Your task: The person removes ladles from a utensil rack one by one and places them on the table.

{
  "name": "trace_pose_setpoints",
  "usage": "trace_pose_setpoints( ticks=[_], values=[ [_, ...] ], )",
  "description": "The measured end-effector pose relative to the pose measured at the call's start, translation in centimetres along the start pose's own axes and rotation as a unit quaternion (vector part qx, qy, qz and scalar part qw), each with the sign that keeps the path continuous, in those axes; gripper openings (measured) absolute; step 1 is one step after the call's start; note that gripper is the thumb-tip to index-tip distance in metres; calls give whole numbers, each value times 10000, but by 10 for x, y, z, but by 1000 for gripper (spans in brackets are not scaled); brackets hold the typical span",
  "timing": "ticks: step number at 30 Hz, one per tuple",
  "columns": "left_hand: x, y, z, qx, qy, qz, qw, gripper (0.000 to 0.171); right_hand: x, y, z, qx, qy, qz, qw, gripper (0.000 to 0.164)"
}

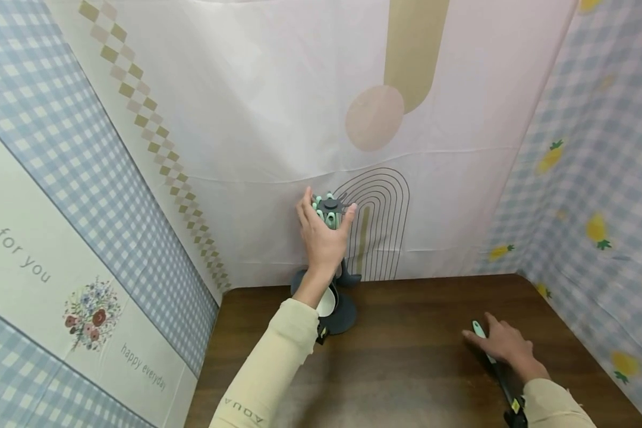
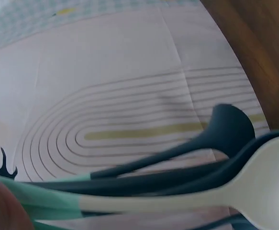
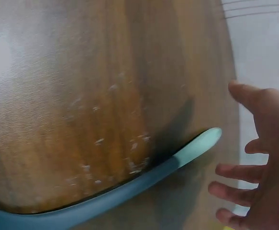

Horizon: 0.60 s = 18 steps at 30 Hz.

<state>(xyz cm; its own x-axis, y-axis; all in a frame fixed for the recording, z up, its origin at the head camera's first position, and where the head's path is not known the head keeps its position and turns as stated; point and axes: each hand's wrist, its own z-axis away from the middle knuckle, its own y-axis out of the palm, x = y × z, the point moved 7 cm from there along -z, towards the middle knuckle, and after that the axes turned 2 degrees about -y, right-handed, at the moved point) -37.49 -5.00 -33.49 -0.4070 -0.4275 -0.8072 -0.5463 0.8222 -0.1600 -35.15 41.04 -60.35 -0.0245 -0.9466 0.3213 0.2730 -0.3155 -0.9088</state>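
Observation:
A rotating utensil stand (image 1: pixel 330 204) rises near the back wall, with mint-handled kitchen tools hanging round its dark top. My left hand (image 1: pixel 323 241) holds this top, thumb on one side and fingers on the other. In the left wrist view, a cream spoon (image 2: pixel 268 182) and a dark ladle (image 2: pixel 230 127) hang from it. My right hand (image 1: pixel 508 345) hovers with spread fingers by a dark utensil (image 3: pixel 120 191) with a mint handle end (image 3: pixel 201 146). That utensil lies on the table; its head is cut off in the right wrist view, so its kind is unclear.
The stand's round dark base (image 1: pixel 342 315) sits on the brown wooden table (image 1: pixel 406 356) near its back edge. A pale printed cloth (image 1: pixel 267 119) covers the back wall, and checked cloths (image 1: pixel 610 178) hang at both sides.

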Motion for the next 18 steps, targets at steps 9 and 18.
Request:
trace_pose_setpoints(
  ticks=[9,18],
  values=[
    [-5,4,2,-273,-227,-298,9989,112,42,-26,14,-1101,-442,408,9921,118],
    [-8,6,2,-404,-122,-449,9981,94,76,-36,25,-1613,-801,385,9829,116]
  ],
)
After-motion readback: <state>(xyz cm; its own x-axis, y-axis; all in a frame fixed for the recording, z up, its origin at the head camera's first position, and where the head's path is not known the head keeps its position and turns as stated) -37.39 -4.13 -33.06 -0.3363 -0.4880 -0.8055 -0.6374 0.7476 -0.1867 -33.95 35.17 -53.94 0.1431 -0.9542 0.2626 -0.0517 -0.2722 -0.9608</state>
